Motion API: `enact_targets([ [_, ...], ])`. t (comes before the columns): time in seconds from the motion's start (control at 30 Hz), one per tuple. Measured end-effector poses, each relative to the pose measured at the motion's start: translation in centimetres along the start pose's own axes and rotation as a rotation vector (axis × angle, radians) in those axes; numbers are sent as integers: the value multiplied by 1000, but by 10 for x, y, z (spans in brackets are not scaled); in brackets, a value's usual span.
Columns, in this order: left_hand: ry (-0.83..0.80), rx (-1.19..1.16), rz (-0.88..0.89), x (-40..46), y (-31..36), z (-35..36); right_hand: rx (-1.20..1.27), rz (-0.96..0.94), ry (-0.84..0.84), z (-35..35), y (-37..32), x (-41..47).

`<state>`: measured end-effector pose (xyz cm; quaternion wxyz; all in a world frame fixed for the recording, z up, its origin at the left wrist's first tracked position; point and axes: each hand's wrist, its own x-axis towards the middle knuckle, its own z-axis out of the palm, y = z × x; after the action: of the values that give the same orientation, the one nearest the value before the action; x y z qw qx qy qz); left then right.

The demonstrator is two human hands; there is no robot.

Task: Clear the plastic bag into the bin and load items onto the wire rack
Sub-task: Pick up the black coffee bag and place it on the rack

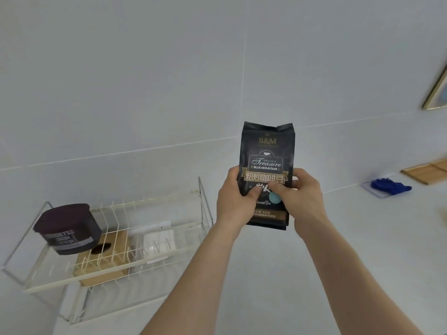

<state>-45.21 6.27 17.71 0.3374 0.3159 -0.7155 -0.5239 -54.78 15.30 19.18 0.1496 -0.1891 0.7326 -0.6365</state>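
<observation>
I hold a black coffee bag (266,151) upright in front of the white wall, above the counter. My left hand (235,199) grips its left edge and my right hand (300,197) grips its right side, thumbs across the label. The cream wire rack (135,262) stands at lower left, to the left of the bag. On its left end sits a dark round tub (67,229). A wooden board (96,264) and a white block (158,240) lie under the rack wires. No plastic bag or bin is in view.
A blue cloth (390,186) lies on a small white pad at the right on the white counter (314,274). Wooden trays (425,172) sit at the far right by the wall, and a gold-framed picture (436,93) hangs above them.
</observation>
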Motion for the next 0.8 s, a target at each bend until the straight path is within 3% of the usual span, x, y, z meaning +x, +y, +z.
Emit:
enact_targets([
  [0.2,219,-15,-4,25,6,-112,-21,-130,-164,112,-51,-3],
  [0.43,354,122,-112,21,-48,-228,-19,-101,-366,239,-33,-38],
  [0.8,348,301,-269,33,-121,-267,-175,-87,-391,303,21,-35],
])
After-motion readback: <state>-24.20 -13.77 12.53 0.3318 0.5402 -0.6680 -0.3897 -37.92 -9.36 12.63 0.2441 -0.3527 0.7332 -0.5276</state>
